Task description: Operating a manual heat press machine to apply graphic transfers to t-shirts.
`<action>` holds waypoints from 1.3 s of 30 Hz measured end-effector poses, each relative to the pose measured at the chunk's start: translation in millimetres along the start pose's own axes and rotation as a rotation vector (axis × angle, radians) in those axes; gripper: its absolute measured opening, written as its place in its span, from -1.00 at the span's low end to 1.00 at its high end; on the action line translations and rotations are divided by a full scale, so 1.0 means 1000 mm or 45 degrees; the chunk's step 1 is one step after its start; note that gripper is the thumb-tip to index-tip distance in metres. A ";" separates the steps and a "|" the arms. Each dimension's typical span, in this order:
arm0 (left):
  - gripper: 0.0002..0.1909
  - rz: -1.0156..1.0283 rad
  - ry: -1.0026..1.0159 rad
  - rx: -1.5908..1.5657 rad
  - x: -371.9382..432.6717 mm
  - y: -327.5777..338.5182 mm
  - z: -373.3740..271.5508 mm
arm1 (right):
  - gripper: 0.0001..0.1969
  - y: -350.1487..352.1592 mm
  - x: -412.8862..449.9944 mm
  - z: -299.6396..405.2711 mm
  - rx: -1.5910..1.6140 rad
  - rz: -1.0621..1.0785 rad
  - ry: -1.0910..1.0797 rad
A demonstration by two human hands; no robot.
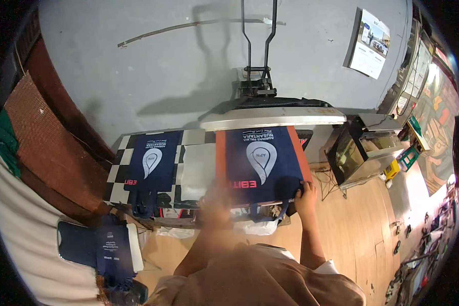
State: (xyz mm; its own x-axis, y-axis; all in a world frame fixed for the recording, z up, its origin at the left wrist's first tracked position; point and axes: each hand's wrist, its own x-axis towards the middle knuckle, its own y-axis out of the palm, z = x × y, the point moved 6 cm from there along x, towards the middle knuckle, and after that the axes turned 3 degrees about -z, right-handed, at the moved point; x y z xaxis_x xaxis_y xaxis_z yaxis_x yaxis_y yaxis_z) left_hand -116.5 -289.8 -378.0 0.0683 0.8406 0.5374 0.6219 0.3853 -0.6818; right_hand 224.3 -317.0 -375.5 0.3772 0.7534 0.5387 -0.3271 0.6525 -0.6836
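Observation:
A navy fabric tote bag [267,164] lies flat on the orange pad [222,153] of a heat press. The bag bears a white pin-shaped print and pink and white lettering, upside down to me. My right hand [306,197] has its fingers and thumb at the bag's near right corner. My left hand [214,210] is near the lower left corner, too blurred to show its fingers. The bag's strap [269,218] hangs over the near edge. Above the pad's far end is the press's pale upper plate [271,118], with a black lever handle [267,49] raised.
To the left, a second printed navy bag [153,162] lies on a black-and-white checked tabletop [116,172]. More navy bags [113,248] are stacked at lower left on a chair or stool. A glass tank [355,153] stands at right. A grey wall [137,76] rises behind.

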 end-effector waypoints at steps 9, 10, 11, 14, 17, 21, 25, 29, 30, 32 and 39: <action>-0.57 0.066 -0.154 0.276 -0.005 0.015 -0.021 | -0.59 0.008 -0.001 -0.020 0.059 0.053 -0.085; -0.57 0.045 -0.145 0.224 -0.005 0.016 -0.021 | -0.58 0.009 0.000 -0.021 0.072 0.065 -0.095; -0.57 0.024 -0.135 0.173 -0.006 0.017 -0.022 | -0.57 0.011 0.001 -0.021 0.085 0.076 -0.104; -0.55 0.049 -0.126 0.084 0.000 0.013 -0.032 | -0.54 0.011 0.002 -0.018 0.097 0.100 -0.055; -0.51 0.029 -0.116 -0.077 0.004 0.011 -0.031 | -0.54 0.012 0.004 -0.019 0.187 0.063 -0.118; -0.48 0.018 -0.146 -0.384 0.013 0.007 -0.034 | -0.50 0.028 0.007 -0.036 0.663 0.021 0.065; -0.41 0.089 -0.377 -0.911 0.010 0.023 -0.005 | -0.27 0.035 0.010 -0.046 1.263 0.199 0.491; -0.17 0.227 -0.833 -1.755 0.005 0.020 -0.011 | -0.16 0.012 0.004 -0.027 1.865 0.649 1.047; -0.05 0.389 -0.694 -1.964 0.003 0.015 -0.015 | -0.16 0.012 0.003 -0.031 1.863 0.649 1.051; -0.08 0.404 -0.693 -2.107 0.000 0.018 -0.014 | -0.32 0.010 0.002 -0.030 2.192 0.781 0.957; -0.58 0.222 -0.744 -1.928 -0.010 0.037 -0.003 | -0.51 0.010 0.004 -0.002 2.461 0.836 1.038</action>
State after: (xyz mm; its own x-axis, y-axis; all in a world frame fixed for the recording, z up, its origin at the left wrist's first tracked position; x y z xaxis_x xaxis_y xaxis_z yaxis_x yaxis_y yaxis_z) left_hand -91.6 -285.2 -406.8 0.1470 0.9889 0.0198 0.8173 -0.1327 0.5608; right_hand 224.0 -307.8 -381.1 -0.1077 0.9873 -0.1172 -0.5447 0.0400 0.8377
